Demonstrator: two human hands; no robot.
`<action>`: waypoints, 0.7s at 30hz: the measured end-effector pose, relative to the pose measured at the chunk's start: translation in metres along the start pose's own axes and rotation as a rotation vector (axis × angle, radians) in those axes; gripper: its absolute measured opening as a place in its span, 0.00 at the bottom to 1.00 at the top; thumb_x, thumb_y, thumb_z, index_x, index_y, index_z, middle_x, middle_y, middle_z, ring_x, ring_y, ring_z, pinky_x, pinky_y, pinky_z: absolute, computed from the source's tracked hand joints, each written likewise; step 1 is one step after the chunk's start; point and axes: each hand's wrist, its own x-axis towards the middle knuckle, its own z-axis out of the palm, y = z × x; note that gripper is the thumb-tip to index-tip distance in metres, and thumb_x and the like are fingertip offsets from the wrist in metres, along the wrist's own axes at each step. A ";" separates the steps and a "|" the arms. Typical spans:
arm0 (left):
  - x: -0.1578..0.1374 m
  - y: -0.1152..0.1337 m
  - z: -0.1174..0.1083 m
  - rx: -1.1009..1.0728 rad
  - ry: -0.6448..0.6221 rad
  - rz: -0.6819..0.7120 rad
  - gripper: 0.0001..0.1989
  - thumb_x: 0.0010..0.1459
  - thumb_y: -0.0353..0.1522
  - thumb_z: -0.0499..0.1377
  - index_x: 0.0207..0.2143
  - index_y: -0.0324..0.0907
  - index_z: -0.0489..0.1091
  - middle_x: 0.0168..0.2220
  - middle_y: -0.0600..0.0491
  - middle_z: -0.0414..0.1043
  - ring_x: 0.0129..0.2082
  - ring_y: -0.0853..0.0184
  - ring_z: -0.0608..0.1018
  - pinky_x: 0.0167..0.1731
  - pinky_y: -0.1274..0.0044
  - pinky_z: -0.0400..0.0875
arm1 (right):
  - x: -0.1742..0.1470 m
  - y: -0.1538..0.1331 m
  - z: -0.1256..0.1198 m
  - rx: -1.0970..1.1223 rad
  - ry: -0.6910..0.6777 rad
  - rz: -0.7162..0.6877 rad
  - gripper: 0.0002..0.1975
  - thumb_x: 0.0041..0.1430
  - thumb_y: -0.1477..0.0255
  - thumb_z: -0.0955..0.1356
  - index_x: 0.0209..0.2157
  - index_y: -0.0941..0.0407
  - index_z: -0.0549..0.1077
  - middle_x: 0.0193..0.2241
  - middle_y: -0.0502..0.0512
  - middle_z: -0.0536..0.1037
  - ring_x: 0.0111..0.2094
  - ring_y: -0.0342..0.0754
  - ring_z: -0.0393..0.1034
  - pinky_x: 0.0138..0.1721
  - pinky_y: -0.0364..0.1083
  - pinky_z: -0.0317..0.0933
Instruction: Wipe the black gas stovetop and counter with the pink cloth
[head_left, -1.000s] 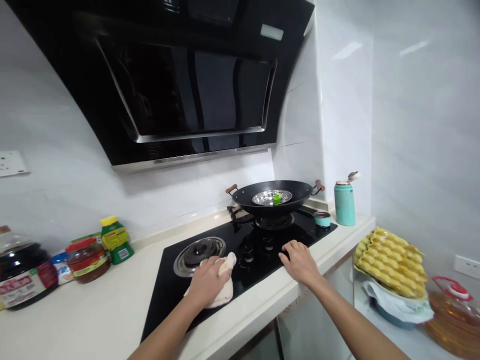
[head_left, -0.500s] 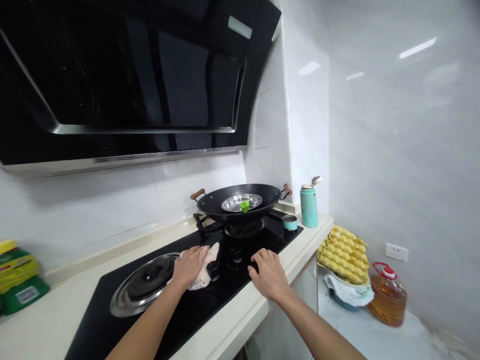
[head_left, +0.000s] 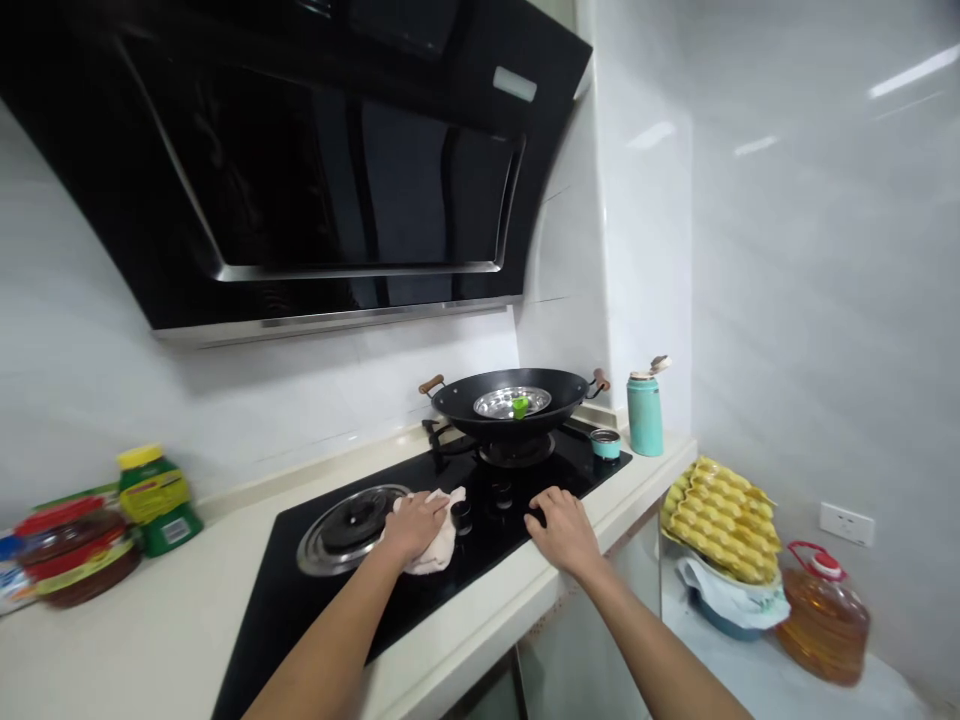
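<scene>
My left hand [head_left: 417,524] presses down on a pale pink cloth [head_left: 439,548] lying on the black glass gas stove [head_left: 409,615]. The cloth sits between the left burner [head_left: 352,525] and a black control knob [head_left: 461,515]. At the front edge of the stove my right hand [head_left: 564,530] rests with fingers bent and thumb apart, holding nothing. Behind the hands, a black wok [head_left: 487,425] with wooden handles stands on the right burner. Inside the wok are a perforated metal plate [head_left: 491,402] and a small bright green item [head_left: 520,407].
A teal flask [head_left: 645,418] and its teal cup [head_left: 605,444] stand to the right. Jars [head_left: 79,550] and a green bottle [head_left: 157,505] are at left. The range hood [head_left: 337,300] hangs above. Yellow egg trays [head_left: 724,515] and an oil jug [head_left: 825,620] lie lower right.
The view has turned left, so everything sits further right and more jars show at the left. My left hand stays on the cloth; my right hand remains at the stove edge.
</scene>
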 end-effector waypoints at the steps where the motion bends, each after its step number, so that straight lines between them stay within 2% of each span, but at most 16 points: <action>1: -0.011 0.000 -0.002 -0.005 -0.006 -0.007 0.24 0.69 0.44 0.42 0.60 0.61 0.69 0.65 0.52 0.65 0.63 0.49 0.66 0.54 0.54 0.65 | 0.000 -0.001 0.000 -0.010 -0.007 -0.002 0.10 0.64 0.66 0.65 0.43 0.53 0.76 0.44 0.56 0.75 0.48 0.54 0.66 0.55 0.52 0.54; 6: -0.072 0.006 -0.009 -0.025 0.006 0.030 0.25 0.68 0.45 0.44 0.63 0.56 0.67 0.67 0.49 0.62 0.66 0.49 0.63 0.60 0.54 0.60 | -0.001 -0.003 0.000 -0.056 -0.010 -0.009 0.11 0.65 0.65 0.65 0.44 0.54 0.76 0.44 0.57 0.75 0.48 0.54 0.66 0.55 0.51 0.53; 11: -0.121 0.020 -0.013 -0.055 0.010 0.130 0.25 0.65 0.48 0.49 0.62 0.61 0.68 0.69 0.54 0.59 0.67 0.49 0.61 0.62 0.56 0.59 | -0.002 0.000 0.005 -0.056 0.003 -0.021 0.10 0.65 0.65 0.64 0.42 0.53 0.75 0.43 0.56 0.75 0.48 0.53 0.67 0.55 0.50 0.53; 17: -0.125 0.031 -0.018 -0.160 0.015 0.079 0.27 0.60 0.52 0.54 0.60 0.60 0.70 0.67 0.54 0.62 0.67 0.47 0.61 0.62 0.53 0.57 | 0.000 0.004 0.011 -0.079 -0.006 -0.021 0.11 0.65 0.65 0.64 0.42 0.53 0.75 0.44 0.56 0.75 0.48 0.53 0.67 0.53 0.51 0.54; 21: -0.134 0.016 -0.014 -0.135 0.050 0.053 0.25 0.61 0.49 0.54 0.60 0.59 0.70 0.67 0.52 0.62 0.67 0.50 0.62 0.63 0.56 0.57 | 0.000 0.005 0.012 -0.126 -0.011 -0.051 0.10 0.65 0.65 0.64 0.42 0.53 0.75 0.43 0.55 0.76 0.46 0.52 0.68 0.51 0.49 0.56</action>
